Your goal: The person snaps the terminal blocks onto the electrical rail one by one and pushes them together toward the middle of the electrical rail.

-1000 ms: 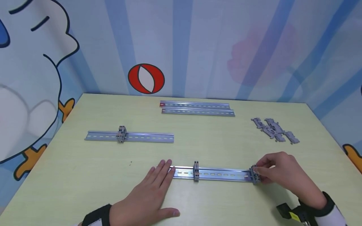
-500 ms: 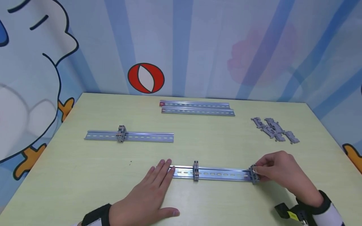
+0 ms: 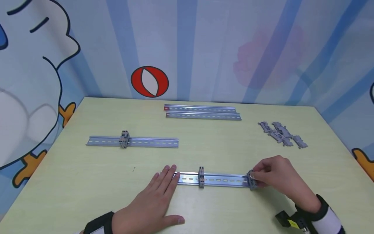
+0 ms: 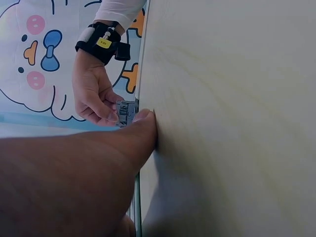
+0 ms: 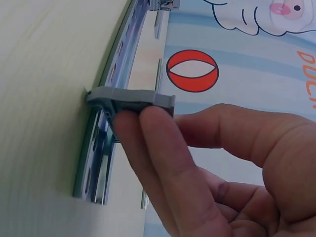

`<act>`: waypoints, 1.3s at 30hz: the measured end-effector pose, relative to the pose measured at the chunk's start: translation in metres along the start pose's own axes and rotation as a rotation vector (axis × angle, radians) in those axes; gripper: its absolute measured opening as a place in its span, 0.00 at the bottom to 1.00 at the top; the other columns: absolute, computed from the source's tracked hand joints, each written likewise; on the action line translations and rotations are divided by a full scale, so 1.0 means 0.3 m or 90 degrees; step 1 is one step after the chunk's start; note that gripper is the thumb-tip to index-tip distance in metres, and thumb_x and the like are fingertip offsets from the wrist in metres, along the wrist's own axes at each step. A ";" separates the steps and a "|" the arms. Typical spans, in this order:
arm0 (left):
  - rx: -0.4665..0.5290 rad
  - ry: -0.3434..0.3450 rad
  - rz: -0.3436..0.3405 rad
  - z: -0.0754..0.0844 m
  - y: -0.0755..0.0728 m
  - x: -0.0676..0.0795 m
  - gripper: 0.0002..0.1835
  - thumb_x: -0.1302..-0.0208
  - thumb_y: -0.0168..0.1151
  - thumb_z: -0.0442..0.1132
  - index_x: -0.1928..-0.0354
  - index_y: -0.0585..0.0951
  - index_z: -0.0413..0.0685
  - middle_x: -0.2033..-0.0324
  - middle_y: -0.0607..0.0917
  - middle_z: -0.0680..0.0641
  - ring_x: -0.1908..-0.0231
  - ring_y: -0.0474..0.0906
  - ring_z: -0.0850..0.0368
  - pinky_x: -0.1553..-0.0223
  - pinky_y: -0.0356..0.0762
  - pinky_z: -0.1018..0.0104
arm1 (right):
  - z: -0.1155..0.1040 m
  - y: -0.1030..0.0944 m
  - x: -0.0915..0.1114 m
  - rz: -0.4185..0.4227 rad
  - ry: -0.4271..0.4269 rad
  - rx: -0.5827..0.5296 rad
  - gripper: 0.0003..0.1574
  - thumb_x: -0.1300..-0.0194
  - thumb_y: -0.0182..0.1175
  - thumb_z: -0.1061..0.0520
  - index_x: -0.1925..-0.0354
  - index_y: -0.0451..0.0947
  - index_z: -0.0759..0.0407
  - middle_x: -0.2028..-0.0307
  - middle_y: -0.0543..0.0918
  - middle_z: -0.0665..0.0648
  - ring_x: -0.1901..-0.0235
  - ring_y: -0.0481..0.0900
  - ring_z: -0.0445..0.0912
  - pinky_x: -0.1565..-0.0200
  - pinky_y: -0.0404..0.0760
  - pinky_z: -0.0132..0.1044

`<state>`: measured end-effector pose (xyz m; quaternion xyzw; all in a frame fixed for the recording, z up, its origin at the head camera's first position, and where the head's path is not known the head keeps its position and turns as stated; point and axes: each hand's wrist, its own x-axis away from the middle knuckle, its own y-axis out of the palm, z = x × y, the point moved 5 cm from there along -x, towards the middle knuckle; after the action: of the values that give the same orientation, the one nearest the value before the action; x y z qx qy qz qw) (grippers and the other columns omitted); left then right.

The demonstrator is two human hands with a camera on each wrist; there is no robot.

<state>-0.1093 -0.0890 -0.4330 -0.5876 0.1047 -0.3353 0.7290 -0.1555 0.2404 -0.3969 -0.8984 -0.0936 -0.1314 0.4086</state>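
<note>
A slotted metal DIN rail [image 3: 225, 179] lies across the near part of the table. My left hand [image 3: 152, 198] rests on its left end with fingers straight, covering that end. Farther along the rail sits a narrow grey terminal block [image 3: 201, 177]. Between thumb and fingers, my right hand [image 3: 277, 175] pinches another grey terminal block [image 5: 133, 98] near the rail's right end. In the right wrist view this block stands across the rail, and a short stretch of rail shows beyond it. The right hand hides part of this block in the head view.
Another DIN rail [image 3: 155, 142] with a grey terminal block [image 3: 124, 139] on it lies at the left. Two bare rails [image 3: 204, 115] lie side by side at the back. Several flat grey pieces [image 3: 281, 134] are heaped at the back right. A printed backdrop [image 3: 204, 48] stands behind the table.
My right hand has moved left along the rail with the pinched terminal block, away from the rail's right end, mostly in the last half second. The left hand has stayed in place.
</note>
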 end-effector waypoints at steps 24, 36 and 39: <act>0.003 -0.005 -0.007 -0.007 0.014 -0.002 0.61 0.46 0.41 0.81 0.22 0.45 0.47 0.21 0.39 0.45 0.23 0.33 0.47 0.25 0.46 0.45 | -0.069 0.063 -0.018 -0.032 -0.005 -0.083 0.09 0.39 0.67 0.58 0.64 0.87 0.64 0.74 0.90 0.56 0.78 0.88 0.44 0.71 0.87 0.38; 0.001 0.004 0.011 -0.006 0.014 0.003 0.60 0.44 0.43 0.80 0.22 0.44 0.45 0.21 0.39 0.43 0.23 0.33 0.45 0.25 0.47 0.46 | -0.128 0.126 -0.030 -0.034 -0.020 -0.136 0.07 0.40 0.67 0.61 0.65 0.87 0.65 0.72 0.91 0.60 0.77 0.88 0.44 0.71 0.88 0.38; 0.002 0.006 0.006 -0.002 0.008 0.002 0.59 0.43 0.45 0.79 0.22 0.44 0.44 0.21 0.39 0.43 0.23 0.33 0.46 0.25 0.47 0.46 | -0.136 0.135 -0.034 -0.034 -0.020 -0.137 0.07 0.40 0.67 0.61 0.65 0.87 0.65 0.72 0.91 0.60 0.78 0.88 0.45 0.72 0.88 0.38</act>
<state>-0.1082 -0.0897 -0.4352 -0.5841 0.1102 -0.3349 0.7311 -0.1607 0.1824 -0.4032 -0.9362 -0.1090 -0.1375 0.3046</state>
